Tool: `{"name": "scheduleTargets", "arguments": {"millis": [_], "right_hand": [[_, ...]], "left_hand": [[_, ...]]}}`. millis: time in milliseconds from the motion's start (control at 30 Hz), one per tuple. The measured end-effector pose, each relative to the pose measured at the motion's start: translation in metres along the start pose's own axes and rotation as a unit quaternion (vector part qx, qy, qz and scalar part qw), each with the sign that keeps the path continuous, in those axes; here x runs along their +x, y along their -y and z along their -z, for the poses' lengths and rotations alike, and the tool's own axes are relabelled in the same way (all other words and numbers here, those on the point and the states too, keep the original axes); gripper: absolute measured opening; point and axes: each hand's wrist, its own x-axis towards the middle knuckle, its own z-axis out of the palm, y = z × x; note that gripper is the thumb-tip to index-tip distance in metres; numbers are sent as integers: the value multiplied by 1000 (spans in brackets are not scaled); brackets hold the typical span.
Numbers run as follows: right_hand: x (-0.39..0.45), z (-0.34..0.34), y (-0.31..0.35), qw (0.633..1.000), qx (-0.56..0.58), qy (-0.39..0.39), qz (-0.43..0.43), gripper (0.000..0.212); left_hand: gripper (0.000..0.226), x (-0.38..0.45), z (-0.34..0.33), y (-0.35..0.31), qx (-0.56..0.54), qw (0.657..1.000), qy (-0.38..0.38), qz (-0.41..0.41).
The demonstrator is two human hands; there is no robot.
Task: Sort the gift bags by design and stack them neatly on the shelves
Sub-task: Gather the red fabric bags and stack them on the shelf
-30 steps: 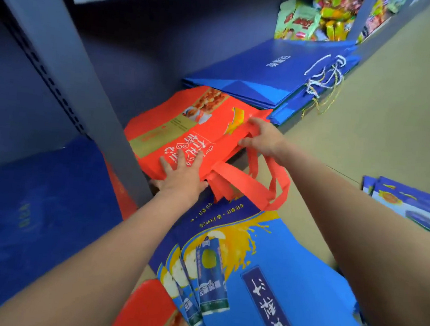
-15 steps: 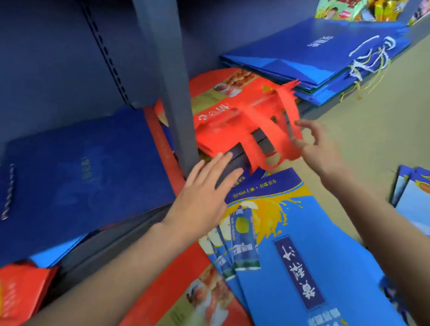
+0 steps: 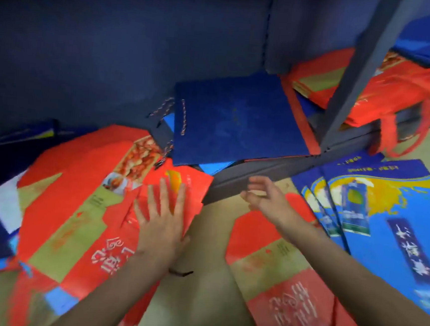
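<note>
The left hand (image 3: 163,218) lies flat with fingers spread and straight on a red bag (image 3: 80,203) that sits on a loose heap at the left, half on the floor (image 3: 206,279) and half under the shelf edge (image 3: 265,172). It grips nothing. The right hand (image 3: 268,198) hovers near the shelf edge with fingers loosely open and empty, above a second red bag (image 3: 289,286) lying on the floor. A dark blue bag (image 3: 238,120) rests crookedly on the lowest shelf, more red bags (image 3: 386,92) sit behind the shelf post (image 3: 356,79), and light blue bags (image 3: 386,216) fan out on the floor at the right. The step appears to be gathering the red bags into one pile. Done well, the person would square the edges under the flat palm, tuck the handles in, and keep the blue designs out of the red stack before lifting it onto the shelf. The picture is blurred, so fine details stay uncertain.
</note>
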Motion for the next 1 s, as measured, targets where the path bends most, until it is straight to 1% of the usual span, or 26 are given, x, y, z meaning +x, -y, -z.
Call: {"name": "scheduleTargets", "arguments": {"millis": [33,67,100,133,200,267,333,400,467,500,567,600,633,700,767,800,833,867,933,1000], "right_hand": [[-3,-23,3,999,25,35,-19,49],[-5,-44,5,996,38,67,-37,52],[-7,-65,6,993,46,96,-50,55],[-8,-83,5,989,68,114,-60,56],[-9,-112,8,981,142,108,-80,50],[-8,-130,16,972,208,73,-78,41],[-10,-139,24,978,197,60,-37,40],[-19,-145,34,985,150,87,25,45],[-28,-143,50,982,80,103,135,53],[-30,-134,60,974,31,86,206,57],[-31,-99,81,943,-85,18,320,63],[-31,-74,91,927,-130,-19,350,63],[-32,-47,98,920,-146,-47,362,62],[-38,10,99,931,-106,-86,337,60],[-49,67,86,940,-106,-150,289,67],[-58,95,77,939,-124,-186,262,71],[-69,120,69,939,-138,-217,228,76],[-81,142,62,939,-143,-245,193,77],[-102,180,44,941,-139,-276,136,69],[-118,208,23,946,-150,-273,91,63]], "left_hand": [[126,-7,-6,11,-2,999,29,41],[117,-12,-14,23,-19,997,38,63],[108,-17,-16,33,-36,996,58,65],[103,-19,-17,42,-58,995,72,47],[97,-22,-14,61,-126,989,79,-7],[98,-26,-5,79,-182,981,65,-32],[99,-30,-1,97,-227,974,3,-9],[91,-32,-5,113,-253,965,-61,23],[85,-35,-11,121,-253,961,-108,17],[80,-36,-12,120,-259,956,-136,-4],[64,-36,-8,110,-273,940,-195,-63],[59,-35,-3,101,-275,932,-218,-90],[56,-33,2,91,-276,925,-231,-120],[53,-28,12,65,-281,903,-256,-202],[50,-22,21,36,-306,865,-282,-280],[48,-18,24,21,-322,850,-290,-300],[48,-13,26,6,-333,843,-291,-307],[47,-8,26,-8,-338,844,-284,-306],[49,3,22,-36,-335,858,-245,-302],[54,15,13,-64,-314,877,-193,-308]]}}
